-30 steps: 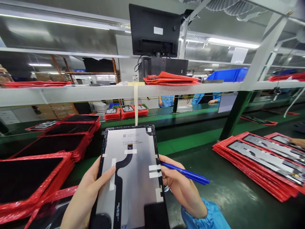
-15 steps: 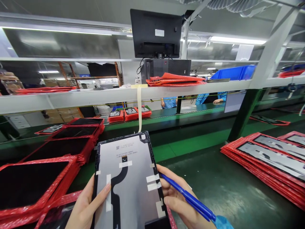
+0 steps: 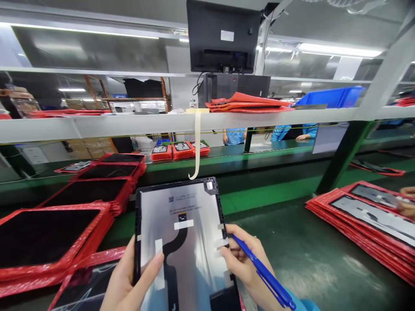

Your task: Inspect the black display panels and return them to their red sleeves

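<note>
My left hand [image 3: 132, 276] grips the left side of a tablet screen [image 3: 197, 255], its thumb on a white tape strip on the grey back. A black ribbon cable [image 3: 170, 268] runs down that back, which carries several tape pieces and a black block at the lower right. At the right edge is my right hand [image 3: 248, 259], its thumb over tape near the rim and its fingers by the edge. A blue pen [image 3: 262, 270] is tucked in the same hand, pointing down to the right. The screen's lower end is out of view.
Red bubble-wrap sleeves with dark screens [image 3: 48, 237] are stacked at the left. Another sleeve stack [image 3: 366, 220] stands at the right, with another person's hand [image 3: 407, 201] over it. A white shelf beam [image 3: 145, 125] crosses ahead, a tape strip [image 3: 197, 142] hanging from it.
My right thumb has moved up and inward onto the tape at the screen's edge. The view has shifted slightly. Another person's hand has come in at the far right.
</note>
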The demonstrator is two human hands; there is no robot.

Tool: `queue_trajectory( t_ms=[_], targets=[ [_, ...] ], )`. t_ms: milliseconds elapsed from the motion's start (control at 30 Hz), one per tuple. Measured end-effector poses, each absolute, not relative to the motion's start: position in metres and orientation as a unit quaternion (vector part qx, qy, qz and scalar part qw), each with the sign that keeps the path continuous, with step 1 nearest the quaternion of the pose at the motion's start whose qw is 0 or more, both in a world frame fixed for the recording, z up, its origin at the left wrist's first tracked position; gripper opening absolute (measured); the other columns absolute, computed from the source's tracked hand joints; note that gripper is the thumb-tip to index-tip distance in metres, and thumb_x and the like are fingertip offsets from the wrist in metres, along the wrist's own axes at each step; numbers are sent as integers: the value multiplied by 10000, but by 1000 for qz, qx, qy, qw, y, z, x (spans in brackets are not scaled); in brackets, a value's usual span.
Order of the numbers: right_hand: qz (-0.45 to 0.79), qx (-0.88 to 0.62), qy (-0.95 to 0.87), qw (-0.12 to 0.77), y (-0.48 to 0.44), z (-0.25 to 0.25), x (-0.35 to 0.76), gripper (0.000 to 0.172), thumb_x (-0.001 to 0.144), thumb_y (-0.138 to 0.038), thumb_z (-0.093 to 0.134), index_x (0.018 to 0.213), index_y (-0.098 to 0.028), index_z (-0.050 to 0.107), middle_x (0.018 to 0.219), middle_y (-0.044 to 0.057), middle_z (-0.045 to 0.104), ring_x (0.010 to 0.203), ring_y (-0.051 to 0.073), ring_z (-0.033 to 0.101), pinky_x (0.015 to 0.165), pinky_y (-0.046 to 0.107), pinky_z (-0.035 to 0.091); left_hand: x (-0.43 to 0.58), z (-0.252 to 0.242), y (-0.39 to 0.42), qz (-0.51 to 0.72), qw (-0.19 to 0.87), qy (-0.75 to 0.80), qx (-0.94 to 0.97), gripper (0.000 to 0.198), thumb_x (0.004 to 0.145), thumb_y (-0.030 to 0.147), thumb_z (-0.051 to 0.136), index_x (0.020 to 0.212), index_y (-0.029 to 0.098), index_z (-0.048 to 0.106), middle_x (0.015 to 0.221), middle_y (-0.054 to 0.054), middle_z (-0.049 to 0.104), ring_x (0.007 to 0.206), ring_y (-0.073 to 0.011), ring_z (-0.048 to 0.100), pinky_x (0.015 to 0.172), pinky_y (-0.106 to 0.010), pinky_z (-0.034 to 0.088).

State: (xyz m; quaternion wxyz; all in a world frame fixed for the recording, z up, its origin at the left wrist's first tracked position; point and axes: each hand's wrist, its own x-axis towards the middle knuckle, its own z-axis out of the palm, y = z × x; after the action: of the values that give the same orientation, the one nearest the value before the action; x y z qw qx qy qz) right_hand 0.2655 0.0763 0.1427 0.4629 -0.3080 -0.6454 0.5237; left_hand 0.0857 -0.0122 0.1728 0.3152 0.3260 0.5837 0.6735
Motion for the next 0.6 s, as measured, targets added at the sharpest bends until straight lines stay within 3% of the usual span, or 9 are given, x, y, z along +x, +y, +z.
queue_trajectory(
  t_ms=[67, 167, 233, 333, 433, 533, 600],
  targets=[
    [524, -312, -642, 465, 77, 142, 267, 105, 801, -291, 656, 838, -195, 634, 591, -87, 222, 525, 90, 196, 443, 221, 225, 88, 175, -12, 681, 330, 574, 314, 636, 672, 455, 773, 1248, 277, 572, 1244, 36, 676, 1207, -220, 564, 900, -165, 475],
    [537, -308, -636, 461, 81, 141, 270, 279, 794, -382, 699, 1005, -204, 655, 585, -77, 323, 518, 94, 281, 454, 220, 300, 87, 176, -9, 694, 367, 543, 299, 643, 690, 403, 771, 1280, 252, 563, 1260, -12, 667, 1208, -269, 564, 958, -265, 476],
    [557, -299, -627, 456, 85, 140, 274, 427, 790, -415, 713, 1161, -222, 622, 625, -37, 510, 553, 126, 469, 506, 240, 418, 84, 175, -6, 699, 390, 527, 287, 664, 703, 385, 764, 1313, 247, 540, 1267, -32, 663, 1190, -280, 578, 950, -299, 492],
    [598, -284, -579, 476, 89, 139, 279, 455, 850, -435, 655, 1260, -259, 571, 951, 67, 736, 861, 222, 684, 779, 323, 546, 77, 173, -2, 704, 397, 522, 272, 677, 728, 371, 747, 1353, 269, 506, 1283, -33, 652, 1150, -267, 608, 905, -288, 518],
    [613, -277, -520, 527, 89, 139, 280, 444, 926, -481, 523, 1319, -274, 512, 1118, 106, 744, 1007, 266, 703, 910, 425, 542, 73, 170, -2, 703, 388, 522, 286, 645, 762, 365, 719, 1361, 283, 494, 1302, -28, 639, 1152, -256, 606, 925, -286, 504],
    [574, -293, -501, 578, 87, 141, 277, 463, 944, -493, 482, 1352, -275, 457, 994, 110, 785, 948, 282, 732, 892, 491, 555, 75, 170, -7, 697, 352, 542, 309, 557, 797, 384, 683, 1324, 311, 520, 1302, 4, 639, 1154, -237, 606, 949, -281, 485],
    [584, -296, -506, 561, 83, 143, 276, 413, 933, -481, 516, 1263, -234, 542, 990, 133, 782, 959, 292, 727, 899, 499, 549, 80, 171, -13, 692, 287, 581, 318, 425, 777, 403, 694, 1183, 295, 626, 1187, 12, 706, 1076, -248, 651, 905, -285, 512]
  ],
)
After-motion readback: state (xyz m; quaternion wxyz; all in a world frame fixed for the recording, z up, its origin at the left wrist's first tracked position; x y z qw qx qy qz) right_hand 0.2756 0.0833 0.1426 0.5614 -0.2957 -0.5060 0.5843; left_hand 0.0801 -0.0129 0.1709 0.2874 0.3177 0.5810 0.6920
